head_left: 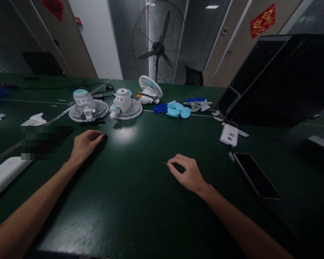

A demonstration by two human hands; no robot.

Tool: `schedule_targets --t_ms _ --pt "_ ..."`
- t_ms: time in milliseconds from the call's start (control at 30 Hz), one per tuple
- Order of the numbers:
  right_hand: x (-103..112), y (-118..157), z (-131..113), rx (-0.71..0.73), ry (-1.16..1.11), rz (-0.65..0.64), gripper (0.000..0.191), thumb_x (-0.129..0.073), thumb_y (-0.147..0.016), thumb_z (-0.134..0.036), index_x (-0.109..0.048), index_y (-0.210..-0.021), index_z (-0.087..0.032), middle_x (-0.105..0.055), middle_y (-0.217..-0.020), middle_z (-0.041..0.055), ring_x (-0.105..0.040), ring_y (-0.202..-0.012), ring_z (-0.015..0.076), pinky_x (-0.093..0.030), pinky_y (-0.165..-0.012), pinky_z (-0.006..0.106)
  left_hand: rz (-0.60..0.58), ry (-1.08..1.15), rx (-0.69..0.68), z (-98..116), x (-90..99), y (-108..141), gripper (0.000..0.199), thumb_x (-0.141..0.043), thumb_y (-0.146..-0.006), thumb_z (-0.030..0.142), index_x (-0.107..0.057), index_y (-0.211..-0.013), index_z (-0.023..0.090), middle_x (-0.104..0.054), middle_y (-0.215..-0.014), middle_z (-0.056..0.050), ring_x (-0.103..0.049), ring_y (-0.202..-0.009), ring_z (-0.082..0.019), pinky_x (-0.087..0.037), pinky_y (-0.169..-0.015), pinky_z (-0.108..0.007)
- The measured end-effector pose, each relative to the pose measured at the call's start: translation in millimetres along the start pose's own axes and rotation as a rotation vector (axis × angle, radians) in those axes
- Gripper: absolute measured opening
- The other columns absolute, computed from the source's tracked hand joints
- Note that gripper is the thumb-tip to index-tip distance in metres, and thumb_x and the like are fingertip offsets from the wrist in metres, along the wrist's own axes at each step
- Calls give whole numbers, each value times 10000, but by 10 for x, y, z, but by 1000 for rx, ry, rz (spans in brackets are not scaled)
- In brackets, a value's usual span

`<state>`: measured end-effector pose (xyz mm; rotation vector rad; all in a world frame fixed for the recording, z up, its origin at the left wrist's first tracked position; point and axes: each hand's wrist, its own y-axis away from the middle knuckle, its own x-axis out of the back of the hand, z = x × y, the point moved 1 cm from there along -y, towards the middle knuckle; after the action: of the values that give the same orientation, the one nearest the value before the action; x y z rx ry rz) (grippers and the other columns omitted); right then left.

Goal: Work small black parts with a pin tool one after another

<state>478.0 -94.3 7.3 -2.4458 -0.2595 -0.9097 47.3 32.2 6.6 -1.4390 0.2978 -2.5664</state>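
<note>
My right hand [185, 172] is closed in a pinch over the middle of the green table [129, 201]. A thin, needle-like metal piece [163, 162] sticks out to the left from between its thumb and index finger. Farther left, my left hand [85, 144] rests near the table surface with thumb and fingertips together. A small dark thing [105, 137] shows at those fingertips, too small to name. Beyond my left hand lie two small white fans, one [88, 106] at the left and one [126, 105] beside it.
Farther back are a third small fan [150, 88], light-blue blades [178, 109] and a blue glove [160, 108]. On the right are a white power bank [229, 135], a phone [256, 176] and a large black monitor [283, 81]. A white case [7, 174] lies at the left.
</note>
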Motion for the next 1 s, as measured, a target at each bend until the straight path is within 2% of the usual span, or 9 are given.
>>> schedule_targets --t_ms 167,533,867,1000 --pt "-2 -1 11 -7 8 -18 135 -589 -998 -215 -721 -995 -189 -708 -915 47 -674 -792 172 -547 -731 310 -44 5 34 32 44 20 497 -631 -888 566 -738 -1158 163 -756 -1065 -49 -683 -939 -220 -494 -819 -271" --pt "20 -9 -12 -9 10 -22 137 -590 -1000 -220 -722 -985 -187 -710 -910 46 -669 -792 170 -546 -730 309 -54 83 168 82 97 31 486 -678 -857 545 -754 -1142 158 -771 -1067 -48 -702 -960 -246 -505 -849 -291" --pt "7 -8 -4 -3 9 -27 138 -587 -1003 -223 -719 -981 -190 -708 -906 46 -670 -792 169 -541 -725 305 -67 97 144 45 77 33 539 -672 -843 589 -743 -1175 171 -772 -1083 -57 -703 -991 -250 -511 -872 -298" --pt "1 1 17 -8 6 -33 134 -589 -1002 -224 -719 -993 -195 -711 -916 43 -674 -796 166 -546 -719 296 -97 68 121 135 51 52 568 -673 -800 621 -756 -1136 171 -770 -1057 -84 -704 -956 -265 -519 -855 -318"
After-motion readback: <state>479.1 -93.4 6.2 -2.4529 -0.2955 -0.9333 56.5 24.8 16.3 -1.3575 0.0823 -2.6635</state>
